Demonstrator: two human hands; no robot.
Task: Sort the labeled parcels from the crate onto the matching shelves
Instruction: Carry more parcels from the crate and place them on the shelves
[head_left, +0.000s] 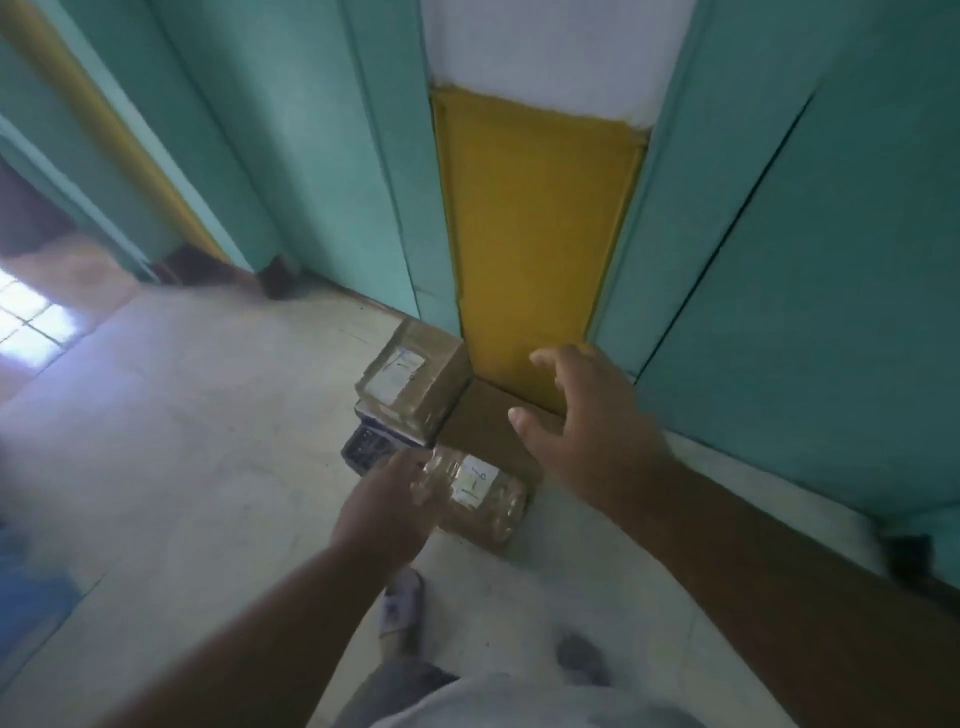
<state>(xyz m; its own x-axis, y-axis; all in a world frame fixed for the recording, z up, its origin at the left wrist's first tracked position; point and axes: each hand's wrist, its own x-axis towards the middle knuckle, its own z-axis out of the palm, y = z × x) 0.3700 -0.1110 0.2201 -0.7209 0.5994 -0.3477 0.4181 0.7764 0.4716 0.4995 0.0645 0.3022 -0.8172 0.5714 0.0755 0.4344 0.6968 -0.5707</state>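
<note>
A dark plastic crate (363, 448) stands on the floor at the foot of a yellow wall panel. On top lies a taped brown parcel (413, 382) with a white label. Lower down lies a second taped parcel (485, 501), its white label marked in pen, next to a plain brown parcel (480, 426). My left hand (387, 512) is blurred, stretched out at the left edge of the near labeled parcel; contact cannot be told. My right hand (582, 421) hovers with fingers spread above the plain brown parcel, holding nothing.
Teal panels (779, 260) flank the yellow panel (530, 234) ahead. The pale floor (182, 441) spreads to the left, with a bright doorway (31, 317) at far left. My feet in sandals (400, 603) are below the parcels. A blue object (31, 608) sits at the lower left.
</note>
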